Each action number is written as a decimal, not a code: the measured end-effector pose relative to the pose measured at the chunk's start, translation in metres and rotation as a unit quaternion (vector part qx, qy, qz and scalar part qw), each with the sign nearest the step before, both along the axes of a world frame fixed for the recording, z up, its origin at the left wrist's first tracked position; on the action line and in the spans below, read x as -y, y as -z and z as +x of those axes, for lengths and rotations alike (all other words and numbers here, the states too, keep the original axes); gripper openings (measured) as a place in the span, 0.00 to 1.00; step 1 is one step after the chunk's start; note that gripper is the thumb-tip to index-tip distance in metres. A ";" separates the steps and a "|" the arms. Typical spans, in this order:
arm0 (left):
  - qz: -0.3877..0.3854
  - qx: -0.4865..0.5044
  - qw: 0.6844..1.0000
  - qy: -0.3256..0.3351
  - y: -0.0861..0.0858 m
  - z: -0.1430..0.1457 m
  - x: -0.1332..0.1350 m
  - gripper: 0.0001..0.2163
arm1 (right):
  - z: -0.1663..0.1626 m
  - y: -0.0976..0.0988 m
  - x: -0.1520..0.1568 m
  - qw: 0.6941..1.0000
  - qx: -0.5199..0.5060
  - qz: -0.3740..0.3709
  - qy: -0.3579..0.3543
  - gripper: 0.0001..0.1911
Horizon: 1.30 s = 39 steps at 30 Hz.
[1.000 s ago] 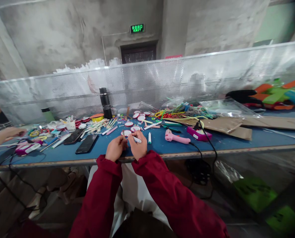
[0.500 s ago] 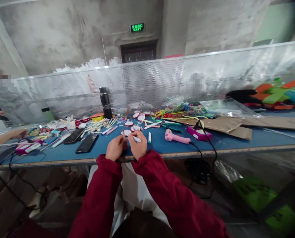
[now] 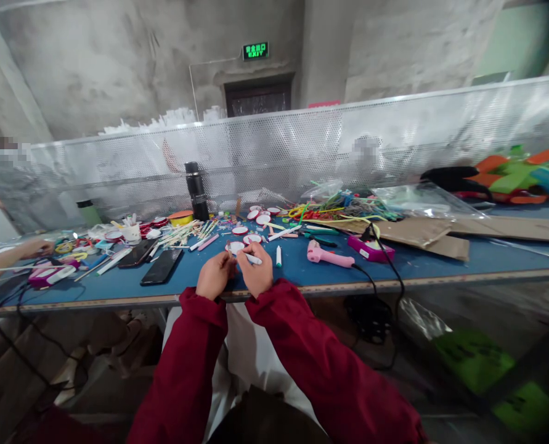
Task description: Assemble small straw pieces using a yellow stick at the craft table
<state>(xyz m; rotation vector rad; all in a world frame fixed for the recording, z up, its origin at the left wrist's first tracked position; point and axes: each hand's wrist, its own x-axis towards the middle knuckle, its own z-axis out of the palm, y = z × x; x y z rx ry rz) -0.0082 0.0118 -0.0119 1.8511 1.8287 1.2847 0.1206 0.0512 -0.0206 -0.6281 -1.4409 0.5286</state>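
My right hand (image 3: pixel 258 271) is closed around a white marker pen (image 3: pixel 254 259), its tip end toward my other hand. Close beside it, my left hand (image 3: pixel 213 275) has its fingers pinched together; what they hold is too small and too covered to name. Both hands are at the table's front edge, nearly touching. Just beyond the fingers lie white round discs with red rims (image 3: pixel 252 239), one partly hidden by my hands. A short white piece with a green end (image 3: pixel 278 256) is to the right of my right hand.
A pink glue gun (image 3: pixel 329 254) with a cord and a purple box (image 3: pixel 371 249) lie to the right. Phones (image 3: pixel 162 267), sticks (image 3: pixel 182 234) and a black bottle (image 3: pixel 196 191) are left. Tangled coloured cords (image 3: pixel 343 206) lie behind. Another person's hand (image 3: pixel 36 248) is far left.
A small brown strip that stuck up from my left fingers is now lower and hardly visible. My hands have barely moved. The other person's arm at far left shifted slightly.
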 end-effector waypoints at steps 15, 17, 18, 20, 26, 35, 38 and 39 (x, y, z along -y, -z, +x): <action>0.007 -0.009 1.000 -0.002 0.003 -0.002 -0.002 0.15 | -0.001 0.002 -0.004 1.000 0.005 0.011 0.000 0.09; 0.002 -0.003 1.000 -0.001 0.002 -0.002 -0.002 0.14 | -0.001 0.002 -0.004 1.000 0.002 0.006 0.017 0.09; 0.001 0.001 1.000 0.001 0.002 -0.002 -0.002 0.14 | -0.001 0.002 -0.004 1.000 -0.003 0.003 0.023 0.09; -0.001 0.011 1.000 0.007 0.002 -0.002 -0.001 0.13 | -0.001 0.002 -0.003 1.000 -0.014 -0.003 0.024 0.09; 0.002 0.017 1.000 0.009 0.003 -0.002 -0.002 0.14 | 0.001 -0.002 0.002 1.000 -0.016 -0.006 0.006 0.09; 0.002 -0.004 1.000 0.002 0.001 -0.001 0.000 0.13 | 0.000 0.001 -0.001 1.000 -0.002 -0.001 0.009 0.09; -0.002 -0.012 1.000 -0.002 -0.001 -0.001 0.002 0.14 | 0.000 0.001 -0.001 1.000 0.004 -0.007 0.011 0.09; -0.005 -0.014 1.000 -0.003 -0.001 0.000 0.002 0.14 | 0.000 0.000 -0.001 1.000 0.003 -0.006 0.010 0.10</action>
